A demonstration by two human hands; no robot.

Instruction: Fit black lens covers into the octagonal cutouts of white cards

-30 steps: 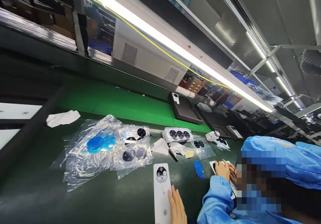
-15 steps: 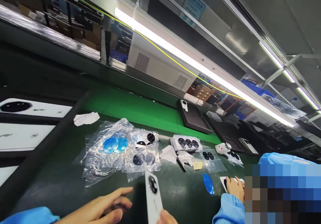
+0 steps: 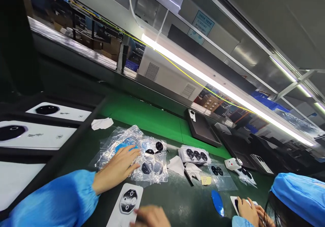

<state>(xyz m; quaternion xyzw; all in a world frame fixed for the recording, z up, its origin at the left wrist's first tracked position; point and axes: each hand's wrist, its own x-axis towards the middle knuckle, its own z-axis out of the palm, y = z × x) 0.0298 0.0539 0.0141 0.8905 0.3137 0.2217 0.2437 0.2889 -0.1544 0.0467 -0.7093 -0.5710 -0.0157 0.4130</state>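
Observation:
My left hand reaches over the clear plastic bags, fingers stretched across blue round films. Whether it touches the films cannot be told. Beside the bags' near edge lies a white phone back cover with a large black camera area facing up; the frame cuts off its lower end. My right hand is at the cover's right edge, smeared by motion, so its grip is unclear. Right of my left hand, a clear bag holds black round camera lens covers.
White phone covers sit in a black tray on the left. Around the bench are white cloths, a stack of lens covers, a yellow label sheet and a blue film. A co-worker's hands work at right.
My left hand has moved forward over the bags and blue films. The phone cover, raised upright in my right hand before, now lies flatter and further left. The view has shifted.

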